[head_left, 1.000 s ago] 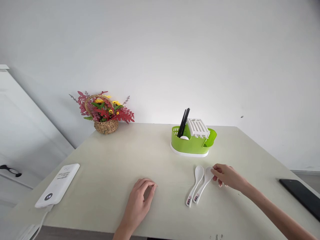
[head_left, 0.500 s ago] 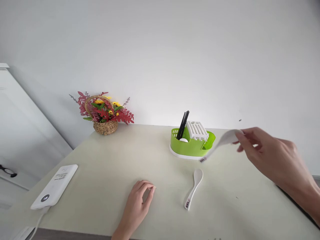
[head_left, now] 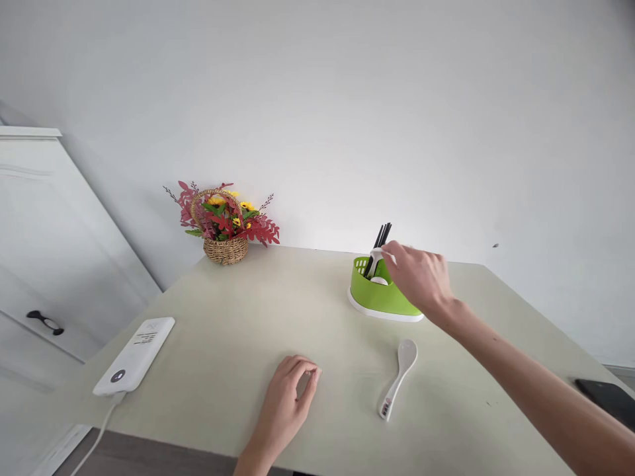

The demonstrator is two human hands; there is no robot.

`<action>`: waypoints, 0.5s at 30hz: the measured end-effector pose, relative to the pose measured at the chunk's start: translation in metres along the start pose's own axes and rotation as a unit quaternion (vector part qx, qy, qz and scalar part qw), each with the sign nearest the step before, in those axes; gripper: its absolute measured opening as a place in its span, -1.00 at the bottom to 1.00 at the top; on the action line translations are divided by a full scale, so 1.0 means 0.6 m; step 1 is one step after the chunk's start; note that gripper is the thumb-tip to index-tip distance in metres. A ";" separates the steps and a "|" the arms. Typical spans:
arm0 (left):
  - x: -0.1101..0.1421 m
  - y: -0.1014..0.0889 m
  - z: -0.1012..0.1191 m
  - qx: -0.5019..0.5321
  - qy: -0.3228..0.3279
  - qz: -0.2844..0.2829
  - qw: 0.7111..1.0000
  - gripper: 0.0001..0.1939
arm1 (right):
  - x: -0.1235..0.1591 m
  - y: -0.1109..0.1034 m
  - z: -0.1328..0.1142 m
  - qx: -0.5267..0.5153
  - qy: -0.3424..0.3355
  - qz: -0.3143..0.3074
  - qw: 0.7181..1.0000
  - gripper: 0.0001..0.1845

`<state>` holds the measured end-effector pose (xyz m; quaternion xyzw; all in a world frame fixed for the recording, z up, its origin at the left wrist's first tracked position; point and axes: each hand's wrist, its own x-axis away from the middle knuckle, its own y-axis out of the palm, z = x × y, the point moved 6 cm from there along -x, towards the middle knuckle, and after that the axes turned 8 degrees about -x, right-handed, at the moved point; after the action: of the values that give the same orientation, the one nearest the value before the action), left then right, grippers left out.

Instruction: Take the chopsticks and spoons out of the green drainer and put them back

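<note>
My right hand [head_left: 419, 274] is closed on the bowl end of a white soup spoon [head_left: 376, 256], its handle pointing down into the left part of a green cutlery holder [head_left: 381, 299]. Beside it, black chopsticks [head_left: 385, 233] lean upright, and a white rounded piece [head_left: 380, 281] shows low in the same compartment. My hand hides the holder's white rack and right end. Another white soup spoon [head_left: 406, 360] lies on the table, bowl away from me. Left of that spoon, my left hand [head_left: 285, 403] rests on the tabletop, thumb and fingertips together, nothing visible between them.
A wicker basket of artificial flowers [head_left: 225, 250] stands at the back left by the wall. A white power bank [head_left: 136, 357] with a cable lies on the left. At the right edge is a black phone [head_left: 608, 398]. A white cabinet [head_left: 64, 218] adjoins the left side.
My right hand has moved left with the spoon, from right of the holder to over its left compartment. The view has shifted slightly left. My left hand stays on the table.
</note>
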<state>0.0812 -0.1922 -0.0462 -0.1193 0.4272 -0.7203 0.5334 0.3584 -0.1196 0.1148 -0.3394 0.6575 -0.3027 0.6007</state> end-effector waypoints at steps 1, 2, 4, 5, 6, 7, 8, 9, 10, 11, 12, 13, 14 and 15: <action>0.000 0.000 0.000 0.000 0.001 0.000 1.000 -0.71 | 0.002 0.013 -0.005 0.006 0.001 -0.017 1.000 -0.68; 0.000 0.000 -0.001 0.000 0.002 0.000 1.000 -0.71 | 0.005 0.023 -0.010 0.011 0.003 -0.028 1.000 -0.69; 0.000 0.001 -0.002 0.003 0.005 -0.001 1.000 -0.71 | 0.009 0.038 -0.017 0.015 0.006 -0.037 0.999 -0.70; 0.000 0.001 -0.002 0.005 0.007 -0.002 1.000 -0.72 | 0.011 0.043 -0.021 0.014 0.006 -0.035 0.999 -0.71; 0.000 0.002 -0.003 0.006 0.008 -0.003 1.000 -0.72 | 0.013 0.047 -0.024 0.011 0.002 -0.030 0.999 -0.72; 0.000 0.002 -0.003 0.006 0.008 -0.004 1.000 -0.72 | 0.015 0.049 -0.028 0.007 -0.007 -0.023 1.000 -0.72; 0.000 0.002 -0.003 0.006 0.008 -0.005 1.000 -0.72 | 0.016 0.052 -0.032 0.002 -0.020 -0.017 1.000 -0.73; 0.001 0.002 -0.003 0.005 0.006 -0.005 1.000 -0.72 | 0.019 0.054 -0.036 -0.003 -0.035 -0.012 0.999 -0.74; 0.001 0.002 -0.003 0.004 0.004 -0.004 1.000 -0.72 | 0.021 0.056 -0.039 -0.007 -0.049 -0.008 0.999 -0.74; 0.002 0.002 -0.002 0.004 0.003 -0.003 1.000 -0.72 | 0.024 0.058 -0.041 -0.008 -0.060 -0.006 0.998 -0.74; 0.002 0.002 -0.002 0.004 0.002 -0.003 1.000 -0.71 | 0.027 0.061 -0.041 -0.008 -0.068 -0.005 0.998 -0.74; 0.003 0.001 -0.001 0.005 0.001 -0.002 1.000 -0.71 | 0.030 0.064 -0.041 -0.007 -0.073 -0.003 0.997 -0.74; 0.004 0.002 0.000 0.006 0.001 -0.003 1.000 -0.71 | 0.033 0.068 -0.040 -0.006 -0.077 -0.002 0.997 -0.74; 0.004 0.002 0.000 0.007 0.001 -0.004 1.000 -0.71 | 0.036 0.071 -0.039 -0.005 -0.083 0.001 0.997 -0.74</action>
<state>0.0810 -0.1945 -0.0478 -0.1166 0.4220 -0.7257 0.5307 0.3306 -0.1126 0.0702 -0.3661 0.6075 -0.2695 0.6514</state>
